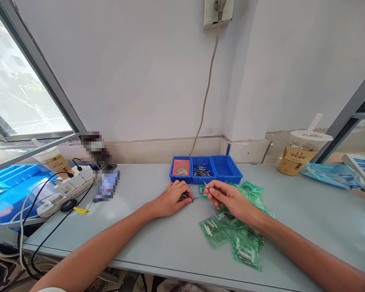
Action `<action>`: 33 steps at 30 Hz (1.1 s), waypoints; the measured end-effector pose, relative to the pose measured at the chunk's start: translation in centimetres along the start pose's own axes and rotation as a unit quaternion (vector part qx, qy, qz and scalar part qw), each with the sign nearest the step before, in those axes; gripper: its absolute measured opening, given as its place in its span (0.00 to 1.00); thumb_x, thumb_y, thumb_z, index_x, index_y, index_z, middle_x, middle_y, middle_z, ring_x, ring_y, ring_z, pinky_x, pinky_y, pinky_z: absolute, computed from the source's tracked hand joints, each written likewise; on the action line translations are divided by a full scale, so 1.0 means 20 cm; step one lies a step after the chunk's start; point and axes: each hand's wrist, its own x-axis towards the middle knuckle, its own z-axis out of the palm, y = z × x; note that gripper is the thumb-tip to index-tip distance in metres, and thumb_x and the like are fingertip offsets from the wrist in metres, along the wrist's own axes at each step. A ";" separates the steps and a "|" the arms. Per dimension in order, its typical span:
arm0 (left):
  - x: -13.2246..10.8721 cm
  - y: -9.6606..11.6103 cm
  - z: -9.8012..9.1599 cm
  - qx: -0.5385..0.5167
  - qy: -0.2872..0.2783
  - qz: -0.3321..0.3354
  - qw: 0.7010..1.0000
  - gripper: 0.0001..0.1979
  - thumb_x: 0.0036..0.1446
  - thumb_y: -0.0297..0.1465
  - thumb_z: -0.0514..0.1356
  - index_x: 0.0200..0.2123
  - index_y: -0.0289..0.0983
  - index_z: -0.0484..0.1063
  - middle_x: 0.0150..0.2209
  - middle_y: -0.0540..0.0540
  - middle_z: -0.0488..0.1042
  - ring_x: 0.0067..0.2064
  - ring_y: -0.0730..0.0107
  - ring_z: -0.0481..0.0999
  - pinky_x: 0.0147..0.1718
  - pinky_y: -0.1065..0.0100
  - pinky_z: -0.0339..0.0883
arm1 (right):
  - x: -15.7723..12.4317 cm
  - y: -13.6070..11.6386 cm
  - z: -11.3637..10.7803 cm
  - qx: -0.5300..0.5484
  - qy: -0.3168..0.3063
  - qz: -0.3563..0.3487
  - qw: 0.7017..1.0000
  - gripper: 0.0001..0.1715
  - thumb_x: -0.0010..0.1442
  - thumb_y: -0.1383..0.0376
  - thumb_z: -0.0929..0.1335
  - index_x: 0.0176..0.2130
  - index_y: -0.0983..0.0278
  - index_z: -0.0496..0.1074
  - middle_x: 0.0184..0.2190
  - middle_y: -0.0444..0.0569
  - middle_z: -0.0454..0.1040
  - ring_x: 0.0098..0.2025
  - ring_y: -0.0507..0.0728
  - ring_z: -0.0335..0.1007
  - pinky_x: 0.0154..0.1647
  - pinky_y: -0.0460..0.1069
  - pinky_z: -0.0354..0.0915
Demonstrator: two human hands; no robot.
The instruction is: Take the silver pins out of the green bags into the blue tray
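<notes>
My left hand [172,198] rests on the table, its fingers curled over a bunch of thin dark metal pieces [183,196], perhaps screws or pins; one sticks out past the thumb. Just right of it, my right hand [226,197] pinches a small thin light-coloured piece [206,185] between thumb and fingertips. Beyond both hands stands a blue three-compartment tray [226,178]. Its middle compartment holds a heap of similar dark metal pieces [202,170]. Under and around my right wrist lie several green clear bags [246,249] with short rods inside; my forearm hides some.
In the tray's left compartment is a red item [181,167] with small pale pieces. Drink cups stand at the right [301,154] and left [55,160]. A power strip [68,188] with cables, a blurred phone-like object [107,185] and a blue packet [331,175] lie along the sides.
</notes>
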 end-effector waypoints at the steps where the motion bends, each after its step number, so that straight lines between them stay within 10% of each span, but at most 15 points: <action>1: 0.00 0.00 0.00 -0.001 0.000 0.000 1.000 0.10 0.74 0.39 0.55 0.45 0.40 0.71 0.46 0.45 0.74 0.47 0.61 0.69 0.52 0.59 0.62 | 0.00 0.00 0.00 0.001 0.001 0.001 1.000 0.27 0.64 0.39 0.68 0.39 0.59 0.73 0.35 0.47 0.73 0.29 0.53 0.63 0.31 0.49 0.65; 33: 0.00 0.02 -0.01 0.023 -0.016 0.009 1.000 0.09 0.75 0.37 0.53 0.45 0.40 0.69 0.45 0.45 0.72 0.47 0.61 0.67 0.50 0.59 0.61 | 0.02 0.08 -0.02 -0.067 0.023 -0.068 0.995 0.15 0.67 0.51 0.70 0.39 0.59 0.70 0.34 0.43 0.67 0.33 0.54 0.59 0.33 0.49 0.59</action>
